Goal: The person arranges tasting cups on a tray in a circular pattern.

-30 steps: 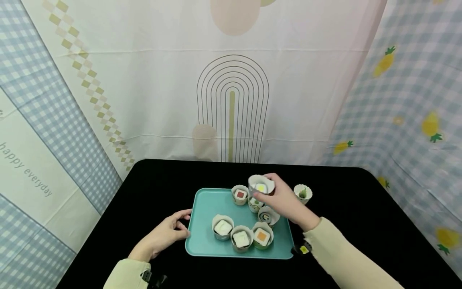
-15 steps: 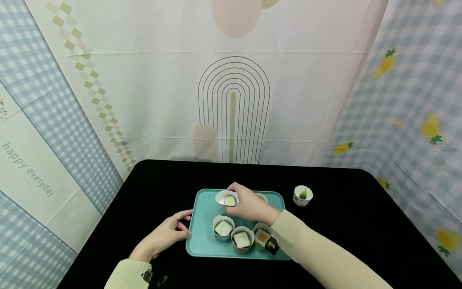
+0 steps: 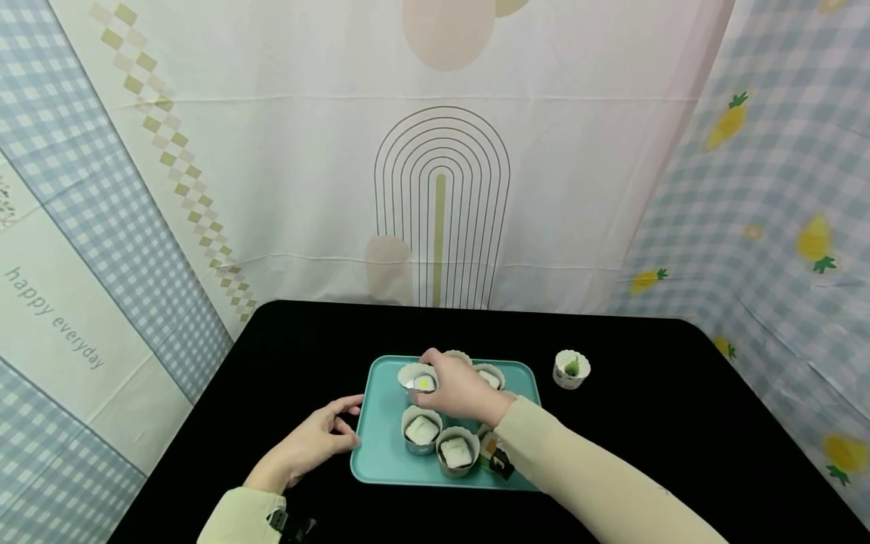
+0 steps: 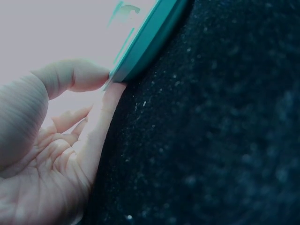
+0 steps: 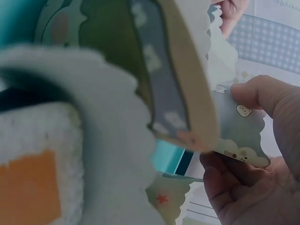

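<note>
My right hand grips a paper baking cup by its side, over the tray's left back part. Inside that cup sits a sushi piece with a yellow centre. In the right wrist view, thumb and fingers hold the grey cup wall, printed with small bear faces. Whether its base touches the tray cannot be seen. At the left edge of the teal tray, my left hand pinches the rim between thumb and finger, as the left wrist view shows.
In front on the tray stand two cups with white-topped pieces, a left one and a middle one. An orange-centred sushi piece is partly behind my right wrist. More cups stand at the back. A lone cup sits right of the tray.
My right hand has carried the cup with the yellow-centred sushi leftward from above the back right cups to the tray's left back part, lowering it. The left hand stays at the tray edge.
</note>
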The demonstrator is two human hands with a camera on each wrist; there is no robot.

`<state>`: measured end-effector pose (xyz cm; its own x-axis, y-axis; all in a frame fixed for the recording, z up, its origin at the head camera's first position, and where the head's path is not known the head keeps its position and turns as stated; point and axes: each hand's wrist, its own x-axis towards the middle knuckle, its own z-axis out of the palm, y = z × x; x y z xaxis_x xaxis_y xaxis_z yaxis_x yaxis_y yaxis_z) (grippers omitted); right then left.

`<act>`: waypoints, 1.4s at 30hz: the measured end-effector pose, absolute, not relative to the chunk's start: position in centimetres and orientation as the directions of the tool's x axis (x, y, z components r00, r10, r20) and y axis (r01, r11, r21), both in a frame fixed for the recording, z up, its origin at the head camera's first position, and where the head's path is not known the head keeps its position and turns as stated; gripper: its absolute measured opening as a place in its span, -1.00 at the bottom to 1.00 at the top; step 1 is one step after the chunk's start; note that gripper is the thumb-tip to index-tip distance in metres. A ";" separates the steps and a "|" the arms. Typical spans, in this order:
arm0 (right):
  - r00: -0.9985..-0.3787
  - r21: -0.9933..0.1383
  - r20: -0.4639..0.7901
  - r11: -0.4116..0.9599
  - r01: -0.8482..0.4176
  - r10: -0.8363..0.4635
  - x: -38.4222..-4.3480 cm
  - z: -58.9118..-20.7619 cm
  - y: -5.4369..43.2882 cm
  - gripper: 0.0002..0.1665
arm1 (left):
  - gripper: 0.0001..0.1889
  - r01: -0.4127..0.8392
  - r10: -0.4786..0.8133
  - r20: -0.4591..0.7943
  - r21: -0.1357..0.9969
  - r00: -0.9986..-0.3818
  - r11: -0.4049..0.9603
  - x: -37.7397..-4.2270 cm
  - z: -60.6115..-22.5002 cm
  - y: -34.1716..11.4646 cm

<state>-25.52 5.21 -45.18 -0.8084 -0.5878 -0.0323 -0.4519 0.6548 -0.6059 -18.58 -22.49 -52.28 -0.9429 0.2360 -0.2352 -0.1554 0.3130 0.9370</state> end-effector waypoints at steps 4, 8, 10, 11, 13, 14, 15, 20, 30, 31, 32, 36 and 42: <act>-0.811 -0.599 -0.040 0.664 -0.448 -0.584 -25.3 -45.4 4.9 -0.28 | -0.18 -0.157 0.234 -0.236 0.937 -0.943 0.313 -18.6 -52.3 -22.5; -0.823 -0.585 -0.052 0.685 -0.433 -0.565 -25.2 -45.6 4.7 -0.25 | -0.18 -0.159 0.235 -0.237 0.938 -0.943 0.308 -18.6 -52.3 -22.5; -0.828 -0.584 -0.058 0.692 -0.425 -0.558 -25.2 -45.7 4.6 -0.24 | -0.18 -0.156 0.236 -0.235 0.938 -0.943 0.309 -18.6 -52.4 -22.5; -0.831 -0.585 -0.059 0.693 -0.420 -0.554 -25.2 -45.7 4.6 -0.24 | -0.18 -0.155 0.236 -0.234 0.938 -0.943 0.311 -18.6 -52.4 -22.5; -0.832 -0.585 -0.063 0.696 -0.417 -0.551 -25.2 -45.7 4.6 -0.24 | -0.18 -0.153 0.235 -0.232 0.938 -0.944 0.312 -18.6 -52.4 -22.5; -0.834 -0.583 -0.065 0.699 -0.414 -0.548 -25.2 -45.7 4.5 -0.24 | -0.18 -0.153 0.234 -0.232 0.938 -0.944 0.312 -18.7 -52.4 -22.5; -0.834 -0.581 -0.067 0.701 -0.414 -0.548 -25.2 -45.7 4.5 -0.25 | -0.18 -0.153 0.234 -0.232 0.938 -0.944 0.312 -18.7 -52.4 -22.5; -0.831 -0.580 -0.101 0.711 -0.397 -0.546 -25.1 -45.4 4.6 -0.30 | -0.18 -0.138 0.240 -0.220 0.938 -0.945 0.317 -18.7 -52.5 -22.5; -0.783 -0.554 -0.072 0.678 -0.483 -0.618 -25.0 -45.4 4.5 -0.36 | -0.18 -0.145 0.236 -0.224 0.940 -0.946 0.310 -18.7 -52.7 -22.5; -0.780 -0.550 -0.072 0.677 -0.489 -0.622 -25.0 -45.5 4.5 -0.37 | -0.18 -0.151 0.234 -0.228 0.939 -0.945 0.308 -18.7 -52.7 -22.5; -0.777 -0.551 -0.076 0.676 -0.489 -0.624 -24.9 -45.6 4.5 -0.37 | -0.18 -0.155 0.234 -0.232 0.940 -0.944 0.305 -18.7 -52.7 -22.5; -0.781 -0.552 -0.082 0.680 -0.482 -0.619 -24.7 -45.9 4.4 -0.40 | -0.18 -0.154 0.236 -0.230 0.941 -0.944 0.302 -18.7 -52.6 -22.4; -0.777 -0.552 -0.083 0.678 -0.485 -0.624 -24.5 -45.8 4.4 -0.43 | -0.18 -0.149 0.235 -0.226 0.940 -0.945 0.306 -18.7 -52.6 -22.5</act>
<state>-24.49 4.42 -45.77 -0.7771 -0.6238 -0.0829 -0.4852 0.6778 -0.5524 -18.74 -22.46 -52.56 -0.9454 0.2349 -0.2259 -0.1486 0.3062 0.9403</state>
